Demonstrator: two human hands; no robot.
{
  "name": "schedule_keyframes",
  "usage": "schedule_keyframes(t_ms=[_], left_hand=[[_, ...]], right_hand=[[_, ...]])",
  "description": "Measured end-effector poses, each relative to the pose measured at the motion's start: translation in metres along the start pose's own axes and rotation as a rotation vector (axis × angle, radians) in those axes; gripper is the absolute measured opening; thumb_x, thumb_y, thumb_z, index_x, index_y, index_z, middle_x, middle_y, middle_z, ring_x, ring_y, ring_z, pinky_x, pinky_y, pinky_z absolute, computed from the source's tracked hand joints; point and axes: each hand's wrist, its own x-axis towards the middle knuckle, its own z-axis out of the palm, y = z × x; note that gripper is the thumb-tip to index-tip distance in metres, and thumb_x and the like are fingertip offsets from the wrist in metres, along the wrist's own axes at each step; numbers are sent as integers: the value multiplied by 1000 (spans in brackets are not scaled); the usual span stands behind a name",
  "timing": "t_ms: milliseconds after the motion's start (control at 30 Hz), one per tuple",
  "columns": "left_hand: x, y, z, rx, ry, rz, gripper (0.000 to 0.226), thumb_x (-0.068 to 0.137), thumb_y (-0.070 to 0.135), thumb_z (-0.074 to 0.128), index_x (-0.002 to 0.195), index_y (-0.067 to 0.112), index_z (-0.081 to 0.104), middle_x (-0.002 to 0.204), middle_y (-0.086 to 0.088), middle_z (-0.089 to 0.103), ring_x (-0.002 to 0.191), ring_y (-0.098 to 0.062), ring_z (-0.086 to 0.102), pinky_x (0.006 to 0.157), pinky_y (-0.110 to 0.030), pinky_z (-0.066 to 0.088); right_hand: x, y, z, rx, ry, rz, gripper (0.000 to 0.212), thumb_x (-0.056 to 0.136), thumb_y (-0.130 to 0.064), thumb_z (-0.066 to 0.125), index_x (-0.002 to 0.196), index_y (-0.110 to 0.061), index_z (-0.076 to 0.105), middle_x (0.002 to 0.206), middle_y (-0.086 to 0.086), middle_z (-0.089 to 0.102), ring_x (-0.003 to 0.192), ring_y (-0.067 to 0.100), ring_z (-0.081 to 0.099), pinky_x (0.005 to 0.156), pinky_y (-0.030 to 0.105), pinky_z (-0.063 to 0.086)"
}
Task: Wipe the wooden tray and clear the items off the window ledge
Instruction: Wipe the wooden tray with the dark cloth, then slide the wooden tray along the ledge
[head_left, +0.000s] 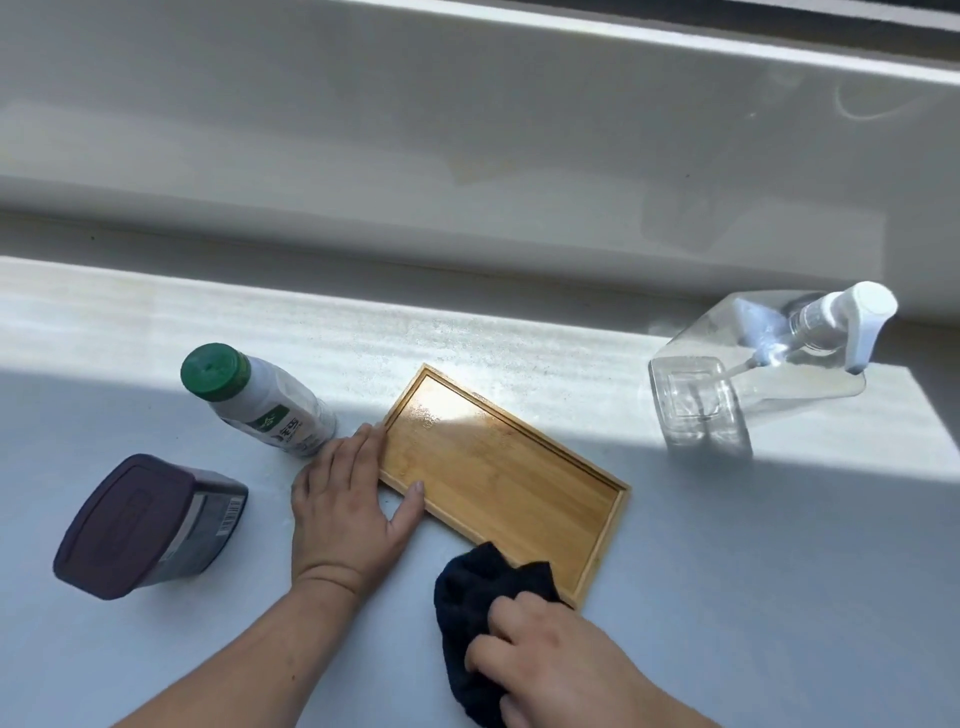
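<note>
Head view: wooden tray (498, 483) lies flat on the window ledge (727, 545), angled, wet sheen at its far corner. Left hand (348, 509) is spread flat, fingers bracing the tray's near-left edge, gripping nothing. Right hand (561, 670) bunches a dark cloth (478, 582) touching the tray's near corner. Risks: if the brace slips, a wipe stroke could slide the tray into the green-capped bottle (260, 400) just beside the left hand and topple it. The purple-lidded container (150, 525) sits left; the clear spray bottle (753, 379) sits well apart, right. A damp film could be left streaky.
</note>
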Motion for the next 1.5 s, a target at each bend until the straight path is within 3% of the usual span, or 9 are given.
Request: schedule_keyframes(t_ms=[167,267,400,500,700,867,967,1100,1500], left_hand=[[-1,2,-4,-36,-29,0,84,88,67,42,151,12,55,148,-9,61,140,-34,44,115,-57,33],[-2,2,-12,-62,-84,-7,85,90,67,36,155,14,51,154,-8,57,144,-33,42,118,-56,30],[-4,9,-31,-158,-169,-42,88,88,68,30,154,16,52,155,-6,57,145,-33,42,119,-52,28],[-1,17,-54,-364,-218,-196,74,83,64,41,140,21,60,134,-6,68,124,-31,55,101,-48,47],[-24,33,-92,-466,-411,-204,44,72,60,50,108,38,58,111,12,69,97,-15,65,77,-39,51],[-50,85,-96,-491,-567,-136,34,68,60,51,97,45,58,110,18,70,87,-7,66,66,-33,47],[-61,129,-90,-482,-642,-82,31,70,57,54,97,44,61,107,16,71,85,-4,67,62,-30,48],[-78,201,-78,-489,-687,-1,33,66,58,57,93,42,65,86,13,77,67,-6,68,69,-34,53],[-87,422,-25,-590,-750,-28,26,67,50,61,88,37,68,67,10,70,48,-7,52,57,-32,41]], right_hand=[[-20,-7,27,164,-137,-9,45,92,-57,28,120,-40,58,108,-18,42,117,14,52,91,29,41],[-36,6,6,345,370,446,30,87,-47,50,117,-52,50,117,-33,45,119,-9,46,93,22,45],[-17,27,-20,1062,665,1021,43,96,-54,60,132,-39,42,143,-5,52,128,20,56,105,43,49],[-6,28,-25,1396,688,1009,61,84,-70,56,133,-33,49,142,4,58,130,30,58,114,57,46],[-62,25,-53,1379,815,995,60,68,-80,49,111,-38,56,126,3,66,118,27,64,112,55,47],[-128,47,-59,1297,823,1034,69,83,-74,46,134,-29,54,136,6,63,126,32,60,116,55,42],[-173,73,-56,1307,867,1053,60,99,-68,44,140,-26,54,138,7,61,129,31,59,114,52,44],[-242,112,-55,1373,914,1058,58,102,-66,40,138,-24,55,124,4,66,114,26,66,80,35,52],[-388,281,-100,1389,992,1005,53,102,-66,38,126,-26,62,125,7,67,114,26,66,79,35,49]])
